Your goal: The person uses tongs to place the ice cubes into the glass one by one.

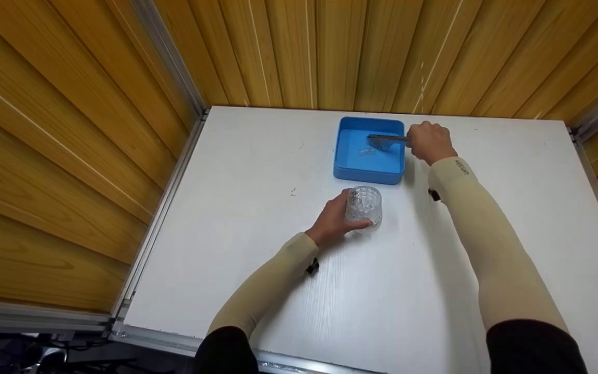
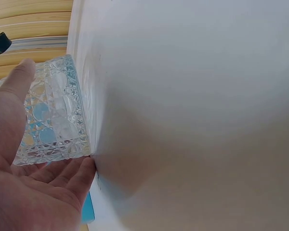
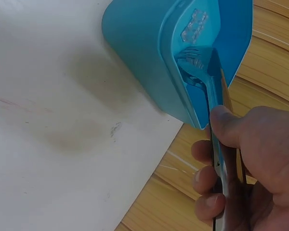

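My left hand [image 1: 333,220] grips a clear glass [image 1: 364,203] with a cut diamond pattern, upright on the white table. In the left wrist view, the thumb lies along one side of the glass [image 2: 53,110] and the fingers along the other. My right hand [image 1: 430,142] holds metal tongs [image 3: 216,149] with a fork-shaped end, reaching over the rim into a blue box [image 1: 369,176]. In the right wrist view the tines are down inside the box, near small clear pieces [image 3: 194,26].
Behind the white table [image 1: 247,208] stands a wood-panel wall [image 1: 320,57], with another panel wall [image 1: 60,130] at the left. Metal framing runs along the table's edges. The box stands just beyond the glass, near the back edge.
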`<act>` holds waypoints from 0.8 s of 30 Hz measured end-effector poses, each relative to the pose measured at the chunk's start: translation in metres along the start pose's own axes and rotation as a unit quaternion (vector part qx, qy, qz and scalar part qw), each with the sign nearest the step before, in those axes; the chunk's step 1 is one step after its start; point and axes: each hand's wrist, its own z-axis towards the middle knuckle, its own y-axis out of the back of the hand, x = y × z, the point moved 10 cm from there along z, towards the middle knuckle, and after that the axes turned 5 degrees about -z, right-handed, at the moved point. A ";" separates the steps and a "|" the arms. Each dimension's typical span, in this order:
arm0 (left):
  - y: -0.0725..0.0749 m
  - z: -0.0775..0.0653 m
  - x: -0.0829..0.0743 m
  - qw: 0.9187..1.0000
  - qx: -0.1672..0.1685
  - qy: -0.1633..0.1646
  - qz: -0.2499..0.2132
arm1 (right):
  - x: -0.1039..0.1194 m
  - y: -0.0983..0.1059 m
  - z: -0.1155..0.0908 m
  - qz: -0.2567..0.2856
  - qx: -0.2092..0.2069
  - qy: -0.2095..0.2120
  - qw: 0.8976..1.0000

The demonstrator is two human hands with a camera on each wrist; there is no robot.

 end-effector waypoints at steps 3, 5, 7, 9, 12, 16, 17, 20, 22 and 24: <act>0.002 -0.001 -0.002 1.000 -0.001 -0.008 0.006 | 0.001 -0.001 0.000 0.009 0.003 -0.006 1.000; 0.003 -0.001 -0.002 1.000 -0.001 -0.008 0.007 | 0.001 -0.002 0.000 0.017 0.007 -0.011 1.000; 0.004 -0.002 -0.002 1.000 -0.002 -0.007 0.007 | 0.001 -0.003 0.001 0.022 0.012 -0.014 1.000; 0.004 -0.003 -0.001 1.000 -0.002 -0.003 0.009 | 0.001 -0.005 0.001 0.026 0.018 -0.016 0.999; 0.005 -0.004 -0.002 1.000 -0.001 -0.001 0.014 | 0.002 -0.007 0.001 0.028 0.026 -0.021 0.999; 0.006 -0.005 -0.003 1.000 -0.003 0.000 0.016 | 0.002 -0.007 0.001 0.027 0.028 -0.024 0.999; 0.006 -0.005 -0.003 1.000 -0.003 0.000 0.017 | 0.002 -0.007 0.001 0.028 0.028 -0.025 0.999; 0.005 -0.005 -0.003 1.000 -0.003 0.000 0.018 | 0.002 -0.007 0.000 0.033 0.032 -0.028 0.999; 0.005 -0.005 -0.003 1.000 -0.002 0.000 0.018 | 0.001 -0.008 -0.001 0.039 0.037 -0.031 0.998; 0.005 -0.005 -0.002 1.000 -0.001 0.002 0.016 | 0.002 -0.009 -0.001 0.042 0.040 -0.032 0.998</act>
